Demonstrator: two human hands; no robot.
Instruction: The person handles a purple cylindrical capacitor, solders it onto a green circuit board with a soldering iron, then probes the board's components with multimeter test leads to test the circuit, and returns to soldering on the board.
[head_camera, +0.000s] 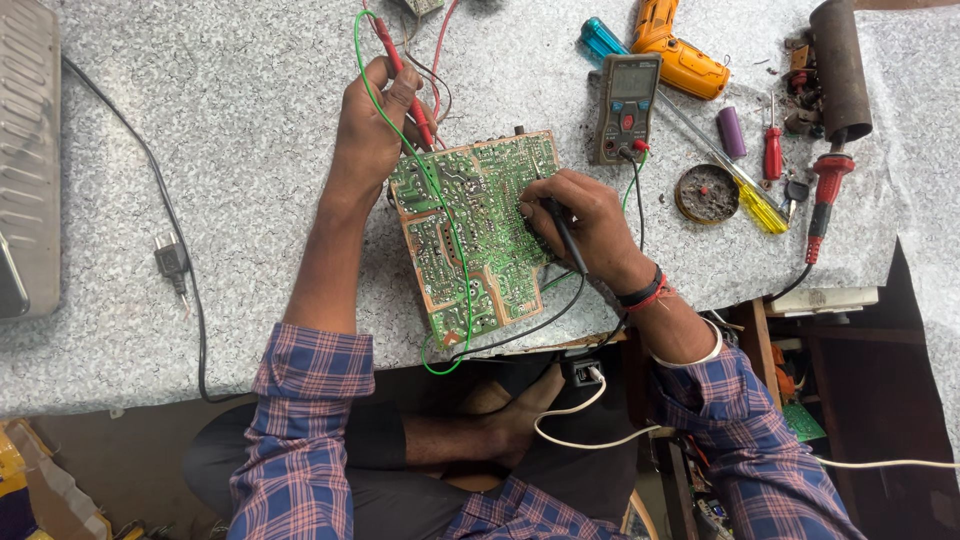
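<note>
Speckled grey worktop (250, 150) carries a green circuit board (480, 235) (solder side up), where the left hand (375, 130) pinches a red probe (405, 85) at its top edge and the right hand (585, 225) grips a black probe (563, 232) against its traces, near a multimeter (625, 108).

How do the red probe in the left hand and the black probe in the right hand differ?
The red probe points away from the person at the circuit board's far edge; the black probe touches the board's right part. The left hand wraps the red one; the right hand holds the black one pen-like. Both are slim leads.
</note>
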